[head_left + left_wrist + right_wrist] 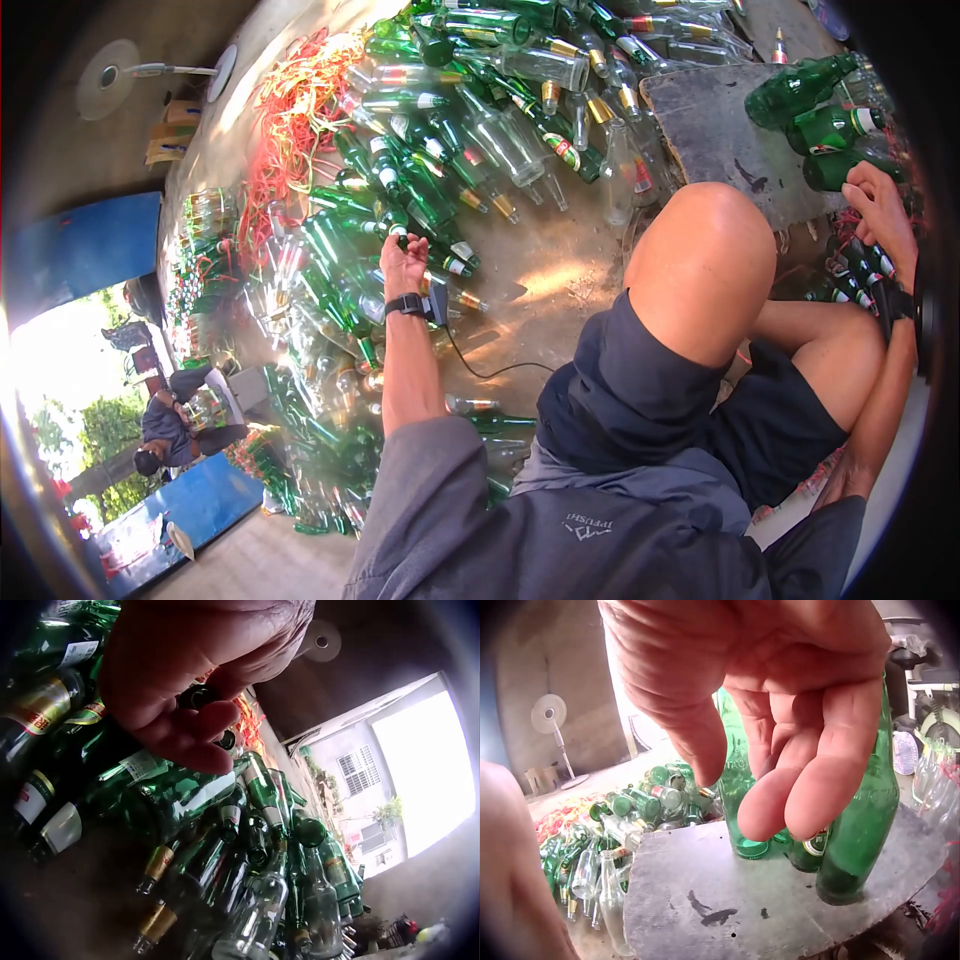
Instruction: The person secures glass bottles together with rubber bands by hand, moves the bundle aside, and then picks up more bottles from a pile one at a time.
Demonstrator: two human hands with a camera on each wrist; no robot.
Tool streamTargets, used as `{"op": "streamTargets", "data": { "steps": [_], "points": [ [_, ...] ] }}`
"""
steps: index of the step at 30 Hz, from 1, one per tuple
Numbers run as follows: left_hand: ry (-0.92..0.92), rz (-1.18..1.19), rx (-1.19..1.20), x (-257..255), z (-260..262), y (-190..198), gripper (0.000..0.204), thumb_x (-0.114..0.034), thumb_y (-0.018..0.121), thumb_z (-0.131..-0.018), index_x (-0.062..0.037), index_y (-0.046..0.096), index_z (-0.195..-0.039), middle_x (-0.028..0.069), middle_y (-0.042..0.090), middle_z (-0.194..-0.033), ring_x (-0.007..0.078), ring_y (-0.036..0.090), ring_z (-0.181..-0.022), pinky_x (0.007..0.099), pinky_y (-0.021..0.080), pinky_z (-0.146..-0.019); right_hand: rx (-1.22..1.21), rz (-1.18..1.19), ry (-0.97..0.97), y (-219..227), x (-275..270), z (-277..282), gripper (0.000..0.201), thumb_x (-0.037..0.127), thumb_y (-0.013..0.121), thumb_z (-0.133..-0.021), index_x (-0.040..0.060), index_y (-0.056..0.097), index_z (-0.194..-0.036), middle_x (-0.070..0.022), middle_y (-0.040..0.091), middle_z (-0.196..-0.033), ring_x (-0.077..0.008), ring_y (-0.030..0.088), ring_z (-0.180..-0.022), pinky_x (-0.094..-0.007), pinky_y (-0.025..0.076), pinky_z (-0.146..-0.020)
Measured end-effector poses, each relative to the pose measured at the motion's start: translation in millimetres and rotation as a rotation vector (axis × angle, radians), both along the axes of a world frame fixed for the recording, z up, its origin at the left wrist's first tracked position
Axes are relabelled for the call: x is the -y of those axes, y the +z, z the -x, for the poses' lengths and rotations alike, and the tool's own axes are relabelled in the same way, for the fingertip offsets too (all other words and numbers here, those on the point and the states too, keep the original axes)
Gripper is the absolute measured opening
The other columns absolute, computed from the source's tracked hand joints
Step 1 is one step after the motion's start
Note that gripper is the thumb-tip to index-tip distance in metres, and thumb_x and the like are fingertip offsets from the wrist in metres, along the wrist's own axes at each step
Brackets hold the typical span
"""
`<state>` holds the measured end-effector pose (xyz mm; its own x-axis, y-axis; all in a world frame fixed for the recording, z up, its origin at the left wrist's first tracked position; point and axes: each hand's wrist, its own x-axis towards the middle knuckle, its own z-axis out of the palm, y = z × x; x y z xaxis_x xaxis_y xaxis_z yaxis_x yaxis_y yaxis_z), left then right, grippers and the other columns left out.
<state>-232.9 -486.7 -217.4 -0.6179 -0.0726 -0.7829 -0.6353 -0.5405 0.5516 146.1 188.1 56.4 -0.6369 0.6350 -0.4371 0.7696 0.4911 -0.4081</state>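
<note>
My left hand [404,265] is over the heap of glass bottles, its fingers curled at the neck of a green bottle [392,214]. In the left wrist view a dark bottle mouth [196,696] shows between thumb and fingers; the hand hides part of that neck. My right hand [882,212] hangs beside a grey board [700,115], fingers loosely bent with nothing in them. Right behind those fingers in the right wrist view, a green bottle [859,840] and another green bottle [748,844] stand upright on the board.
Green and clear bottles lie heaped across the floor, with a tangle of red plastic strips [290,120] beyond. My bent knee [710,240] rises between heap and board. A standing fan [551,712] is at the back, and another person [180,415] sits farther off.
</note>
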Motion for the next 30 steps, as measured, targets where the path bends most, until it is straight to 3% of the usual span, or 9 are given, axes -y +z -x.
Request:
{"op": "streamTargets", "data": {
  "steps": [9,13,14,17,18,19,21,24,30],
  "points": [
    [-0.144,0.057,-0.085,14.5,-41.4,31.4,0.023,-0.024,0.053,-0.103,-0.0010,0.056,-0.107,0.0069,0.062,-0.079,0.0154,0.056,-0.055,0.0395,0.064,-0.076,-0.021,0.009,0.014,-2.2,-4.0,-6.4,0.021,0.027,0.059,-0.098,0.0087,0.053,-0.104,-0.0008,0.055,-0.081,-0.0076,0.047,-0.046,-0.0229,0.031,-0.038],
    [-0.147,0.094,-0.075,10.9,-79.5,72.3,0.023,-0.023,0.050,-0.105,-0.0019,0.058,-0.107,0.0066,0.062,-0.079,0.0141,0.053,-0.055,0.0352,0.059,-0.069,-0.101,0.017,0.003,-4.1,-3.4,-11.0,0.021,0.025,0.061,-0.097,0.0077,0.053,-0.105,-0.0009,0.054,-0.080,-0.0077,0.048,-0.046,-0.0236,0.033,-0.038],
    [-0.200,0.085,-0.088,13.4,-90.1,80.4,0.021,-0.023,0.050,-0.106,-0.0040,0.057,-0.107,0.0060,0.061,-0.079,0.0131,0.050,-0.054,0.0316,0.054,-0.064,-0.101,0.011,-0.009,-3.2,-2.1,-9.8,0.021,0.025,0.061,-0.097,0.0077,0.053,-0.105,-0.0009,0.054,-0.080,-0.0077,0.048,-0.046,-0.0236,0.033,-0.038],
    [-0.312,0.128,-0.140,32.5,-123.3,101.2,0.017,-0.022,0.057,-0.102,-0.0067,0.058,-0.108,0.0049,0.062,-0.085,0.0138,0.055,-0.061,0.0341,0.053,-0.062,-0.109,0.112,0.018,9.6,11.9,-4.0,0.021,0.021,0.065,-0.094,0.0059,0.053,-0.103,-0.0012,0.057,-0.082,-0.0074,0.051,-0.049,-0.0258,0.040,-0.041],
    [-0.297,0.321,-0.075,17.2,-136.6,124.2,0.018,-0.023,0.059,-0.101,-0.0067,0.059,-0.109,0.0047,0.062,-0.084,0.0135,0.055,-0.062,0.0329,0.052,-0.059,-0.128,0.131,0.021,13.2,16.0,-3.4,0.020,0.020,0.065,-0.094,0.0050,0.055,-0.100,-0.0020,0.059,-0.085,-0.0077,0.051,-0.050,-0.0261,0.041,-0.042],
    [-0.368,0.241,-0.138,31.4,-144.2,123.6,0.023,-0.024,0.061,-0.099,-0.0045,0.061,-0.112,0.0043,0.061,-0.083,0.0127,0.056,-0.064,0.0305,0.051,-0.056,-0.202,0.062,0.044,16.7,24.5,-2.9,0.020,0.022,0.066,-0.095,0.0039,0.057,-0.098,-0.0037,0.059,-0.076,-0.0096,0.054,-0.047,-0.0272,0.040,-0.038],
    [-0.436,0.433,-0.169,2.4,-169.3,167.7,0.028,-0.025,0.060,-0.099,-0.0009,0.063,-0.112,0.0036,0.060,-0.081,0.0114,0.054,-0.063,0.0279,0.050,-0.055,-0.198,0.033,0.023,25.5,32.9,0.7,0.024,0.023,0.067,-0.093,0.0019,0.059,-0.099,-0.0056,0.064,-0.077,-0.0111,0.057,-0.050,-0.0288,0.041,-0.039],
    [-0.584,0.516,-0.119,-15.8,-183.4,206.3,0.031,-0.025,0.054,-0.099,0.0031,0.064,-0.107,0.0019,0.057,-0.078,0.0105,0.052,-0.060,0.0263,0.050,-0.054,-0.109,-0.003,-0.028,46.0,45.7,8.0,0.024,0.021,0.067,-0.092,0.0011,0.058,-0.101,-0.0030,0.061,-0.077,-0.0093,0.056,-0.052,-0.0263,0.043,-0.043],
    [-0.962,0.700,-0.301,-84.5,-182.6,266.4,0.037,-0.033,0.055,-0.097,0.0007,0.068,-0.090,0.0024,0.057,-0.072,0.0107,0.052,-0.058,0.0271,0.050,-0.055,-0.269,-0.010,0.069,39.1,43.9,4.6,0.024,0.021,0.070,-0.088,-0.0014,0.061,-0.090,-0.0047,0.059,-0.063,-0.0124,0.057,-0.048,-0.0310,0.042,-0.046]
  ]
}}
